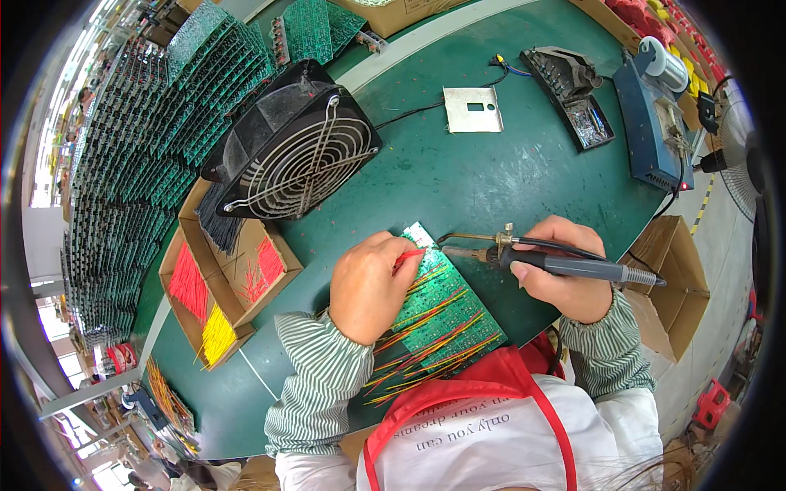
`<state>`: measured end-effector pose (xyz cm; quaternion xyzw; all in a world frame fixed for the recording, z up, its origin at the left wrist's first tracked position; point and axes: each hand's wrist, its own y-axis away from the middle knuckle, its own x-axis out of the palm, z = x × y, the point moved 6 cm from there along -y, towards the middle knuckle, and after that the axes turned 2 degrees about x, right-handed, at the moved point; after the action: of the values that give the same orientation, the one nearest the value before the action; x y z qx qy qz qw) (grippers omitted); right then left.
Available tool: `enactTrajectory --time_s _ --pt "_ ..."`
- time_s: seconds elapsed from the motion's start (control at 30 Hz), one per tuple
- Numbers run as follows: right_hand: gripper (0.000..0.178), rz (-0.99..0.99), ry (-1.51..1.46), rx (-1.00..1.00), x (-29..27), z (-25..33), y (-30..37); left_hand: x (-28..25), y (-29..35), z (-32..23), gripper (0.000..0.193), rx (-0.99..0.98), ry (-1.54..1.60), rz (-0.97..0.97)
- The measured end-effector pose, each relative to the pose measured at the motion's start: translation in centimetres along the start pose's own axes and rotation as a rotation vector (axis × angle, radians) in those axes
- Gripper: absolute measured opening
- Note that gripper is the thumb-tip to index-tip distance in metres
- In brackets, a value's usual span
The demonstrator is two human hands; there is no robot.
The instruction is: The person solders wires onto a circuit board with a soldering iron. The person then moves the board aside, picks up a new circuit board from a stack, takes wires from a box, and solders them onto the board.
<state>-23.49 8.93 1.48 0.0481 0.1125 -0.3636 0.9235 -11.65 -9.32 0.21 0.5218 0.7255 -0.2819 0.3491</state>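
A green circuit board panel (450, 315) lies on the table before me, with several red, yellow and black wires (434, 331) trailing from it to the lower left. My left hand (370, 282) rests at the panel's upper left edge, its fingers pinching a red wire (409, 257). In my right hand (569, 266) is a grey soldering iron (565, 264) with a thin brass feed tube (471, 237) fixed along it. The iron's tip points left and is close to the end of the red wire; whether they touch I cannot tell.
A black fan (303, 155) stands beyond my left hand. Left of it, a cardboard box (233, 278) holds sorted wires. Stacked circuit boards (155, 139) rise at far left. A white plate (473, 110), an iron stand (573, 94) and a blue solder feeder (651, 119) sit further back.
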Motion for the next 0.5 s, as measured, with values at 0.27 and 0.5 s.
enactTrajectory --time_s 0.27,0.5 --pt "0.018 0.038 0.035 -0.078 0.3 1.0 1.5 -3.3 4.1 -0.2 0.008 -0.102 -0.016 -0.050" --pt "0.017 0.210 -0.019 -0.127 4.1 1.6 2.2 -1.9 8.3 2.0 0.009 -0.198 0.091 0.016"
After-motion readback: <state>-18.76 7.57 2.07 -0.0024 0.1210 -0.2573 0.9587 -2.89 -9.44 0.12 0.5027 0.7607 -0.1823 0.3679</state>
